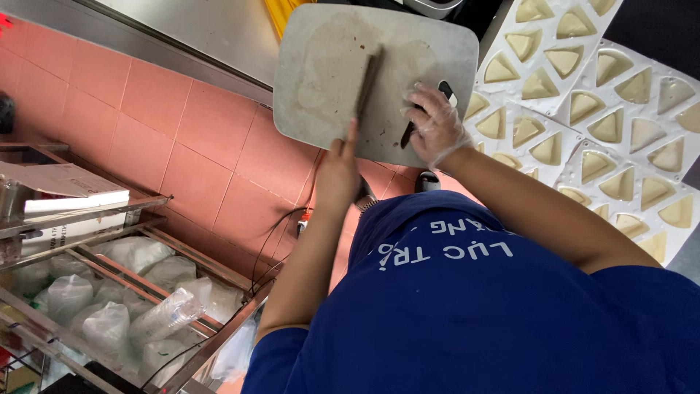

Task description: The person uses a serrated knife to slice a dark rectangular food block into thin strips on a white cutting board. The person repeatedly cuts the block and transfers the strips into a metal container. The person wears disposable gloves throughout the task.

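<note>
A grey cutting board (321, 66) with rounded corners was seen from above, its surface stained and worn. The left hand (337, 175), bare, was closed around the handle of a knife (367, 80), with the index finger extended along the spine; the dark blade was laid flat across the middle of the board. The right hand (435, 124), covered by a thin clear glove, was pressed on the right part of the board, its fingers spread beside the hanging slot (447, 92). The two hands were held apart, the knife between them. White moulded trays (583, 87) with triangular cavities were placed just right of the board. A metal shelf rack (131, 284) holding bagged plastic cups was located at lower left, over pink floor tiles (146, 124).
</note>
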